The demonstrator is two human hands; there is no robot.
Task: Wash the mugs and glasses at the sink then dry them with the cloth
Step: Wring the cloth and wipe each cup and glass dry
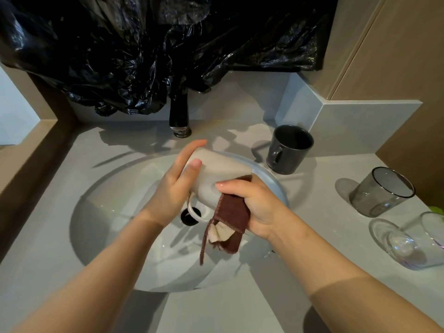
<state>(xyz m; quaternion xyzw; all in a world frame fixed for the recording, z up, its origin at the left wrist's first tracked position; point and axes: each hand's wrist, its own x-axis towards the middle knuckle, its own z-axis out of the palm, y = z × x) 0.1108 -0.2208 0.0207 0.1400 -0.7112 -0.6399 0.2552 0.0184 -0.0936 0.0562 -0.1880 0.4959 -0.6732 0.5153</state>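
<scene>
Left hand (176, 186): we see its fingers and thumb curled round one end of the beige ceramic mug (216, 171).
Mug position: on its side above the white oval sink (108, 212), handle pointing down.
Right hand (259, 205): clutches the brown fabric cloth (231, 222), thumb pressing the mug.
Grey counter (312, 236): we see an upright dark grey mug (288, 150), an upright smoked glass tumbler (382, 192) and a clear glass (408, 243) lying on its side.

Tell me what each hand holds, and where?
The left hand grips the pale mug round its base end; the right hand holds the brown cloth bunched against the mug's other end.
</scene>
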